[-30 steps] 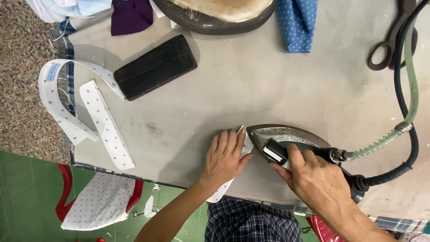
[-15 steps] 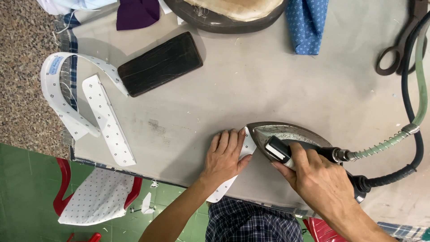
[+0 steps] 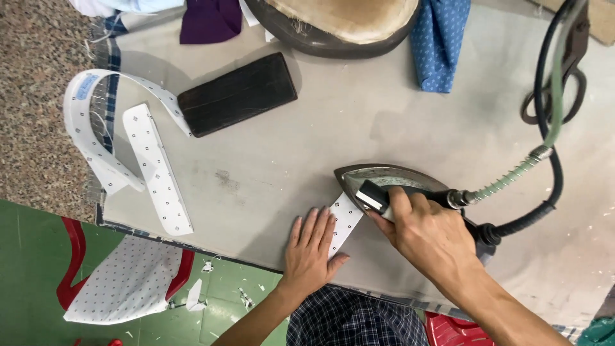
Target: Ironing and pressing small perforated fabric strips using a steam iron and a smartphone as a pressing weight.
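Gripping the handle of the steam iron (image 3: 391, 182), the right hand (image 3: 426, 234) is wrapped tight around it. The left hand (image 3: 312, 247), fingers spread flat, presses the white patterned fabric strip (image 3: 346, 221) near the table's (image 3: 397, 115) near edge, just left of the iron.

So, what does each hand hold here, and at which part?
The right hand grips the iron by its black handle. The left hand holds nothing; it lies flat, pressing the white patterned fabric strip on the table.

dull metal iron (image 3: 391, 182), perhaps cotton strip (image 3: 346, 221)
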